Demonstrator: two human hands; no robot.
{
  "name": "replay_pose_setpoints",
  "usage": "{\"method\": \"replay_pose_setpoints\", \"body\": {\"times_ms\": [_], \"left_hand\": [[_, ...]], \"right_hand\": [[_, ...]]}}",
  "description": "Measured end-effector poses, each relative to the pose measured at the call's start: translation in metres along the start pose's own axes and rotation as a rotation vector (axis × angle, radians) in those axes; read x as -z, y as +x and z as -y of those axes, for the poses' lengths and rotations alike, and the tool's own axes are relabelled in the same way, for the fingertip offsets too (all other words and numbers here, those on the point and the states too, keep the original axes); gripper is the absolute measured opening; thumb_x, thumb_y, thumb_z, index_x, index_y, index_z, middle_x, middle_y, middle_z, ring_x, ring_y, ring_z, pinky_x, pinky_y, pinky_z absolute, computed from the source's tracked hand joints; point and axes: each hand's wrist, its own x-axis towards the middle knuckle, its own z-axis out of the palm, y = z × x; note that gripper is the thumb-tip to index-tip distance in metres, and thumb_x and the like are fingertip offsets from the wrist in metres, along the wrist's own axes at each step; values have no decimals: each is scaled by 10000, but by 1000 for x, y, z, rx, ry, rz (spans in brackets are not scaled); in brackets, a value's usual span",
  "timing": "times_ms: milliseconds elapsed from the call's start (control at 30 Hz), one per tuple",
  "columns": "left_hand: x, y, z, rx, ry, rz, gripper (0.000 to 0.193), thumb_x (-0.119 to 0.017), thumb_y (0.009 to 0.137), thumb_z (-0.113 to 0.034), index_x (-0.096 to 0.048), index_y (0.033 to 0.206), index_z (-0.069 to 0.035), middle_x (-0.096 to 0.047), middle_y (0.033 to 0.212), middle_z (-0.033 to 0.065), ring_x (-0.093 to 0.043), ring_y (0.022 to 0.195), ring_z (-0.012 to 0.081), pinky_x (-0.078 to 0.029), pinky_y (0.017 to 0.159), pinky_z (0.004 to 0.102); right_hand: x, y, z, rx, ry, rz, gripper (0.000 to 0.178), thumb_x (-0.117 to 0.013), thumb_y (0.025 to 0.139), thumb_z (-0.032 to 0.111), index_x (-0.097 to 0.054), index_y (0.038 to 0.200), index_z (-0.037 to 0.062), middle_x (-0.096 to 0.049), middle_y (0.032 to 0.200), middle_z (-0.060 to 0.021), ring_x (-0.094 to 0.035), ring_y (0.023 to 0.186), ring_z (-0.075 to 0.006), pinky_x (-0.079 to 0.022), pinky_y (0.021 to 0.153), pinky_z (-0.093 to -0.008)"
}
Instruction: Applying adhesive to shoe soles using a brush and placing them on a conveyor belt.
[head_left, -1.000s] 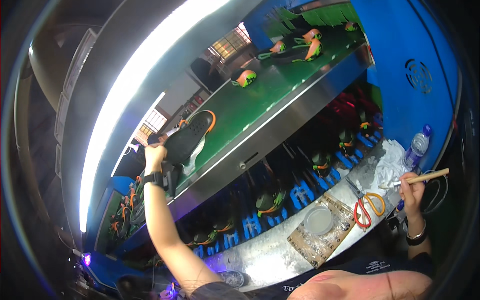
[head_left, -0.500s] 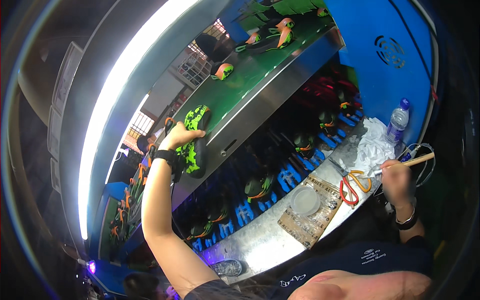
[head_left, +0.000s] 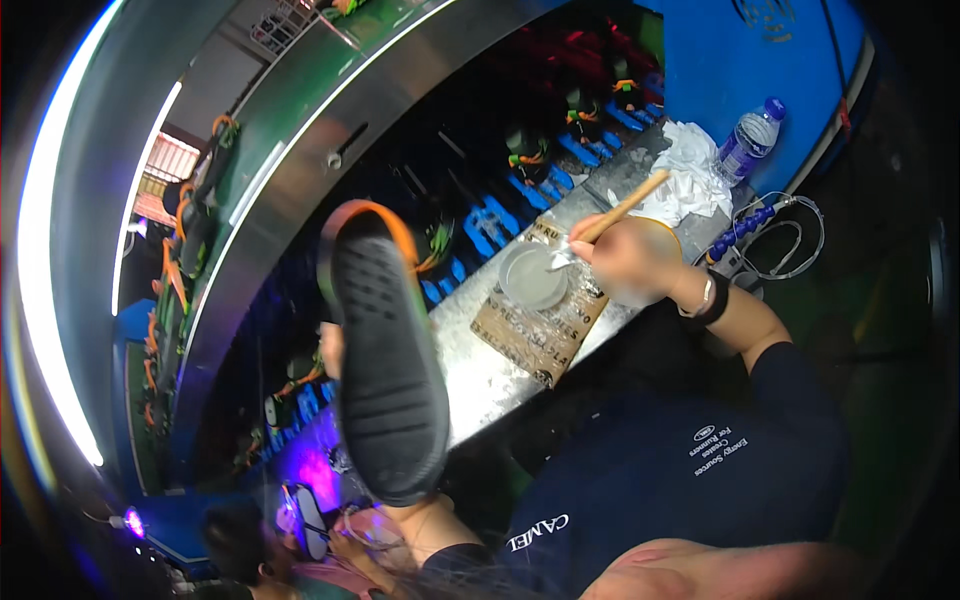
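Note:
My left hand [head_left: 331, 348] is wrapped round a shoe [head_left: 388, 370], its black underside turned up toward me and an orange edge showing at the far end. Most of that hand is hidden behind the shoe; some fingers show at its left side. My right hand [head_left: 636, 264] grips a brush [head_left: 630, 203] by its wooden handle, the pale tip pointing down at the right rim of a round translucent bowl [head_left: 512, 293] of cloudy liquid. The bowl rests on a taped brown cardboard piece [head_left: 530, 352] on the metal ledge.
Crumpled white cloths [head_left: 690, 185] and a water bottle [head_left: 752, 142] lie at the ledge's far right, beside a blue segmented hose [head_left: 740, 235]. Shoes on blue holders [head_left: 488, 222] line the ledge's far side. At lower left a co-worker [head_left: 235, 535] sits near another sole.
My left hand has brought the shoe from the green belt toward me, underside now up. My right hand has moved left with the brush, its tip now at the bowl. The view has shifted.

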Motion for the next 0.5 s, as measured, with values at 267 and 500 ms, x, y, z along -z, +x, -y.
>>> {"method": "replay_pose_setpoints", "body": {"times_ms": [267,500], "left_hand": [[100,-54,86,267,-449,42,589,-351,826,-455,-370,1156,33,-460,973,347,-577,647,340,-509,461,342],[124,-63,96,345,-691,171,619,-344,833,-444,-289,1199,51,-411,1014,380,-568,704,398,-525,494,415]], "right_hand": [[-29,21,-27,15,-349,74,128,-552,750,127,-560,776,2,-518,593,-44,-459,511,-90,-359,473,-235],[-34,18,-30,-31,-330,60,144,-560,746,143,-567,784,5,-526,589,-49,-466,512,-95,-369,479,-237]]}}
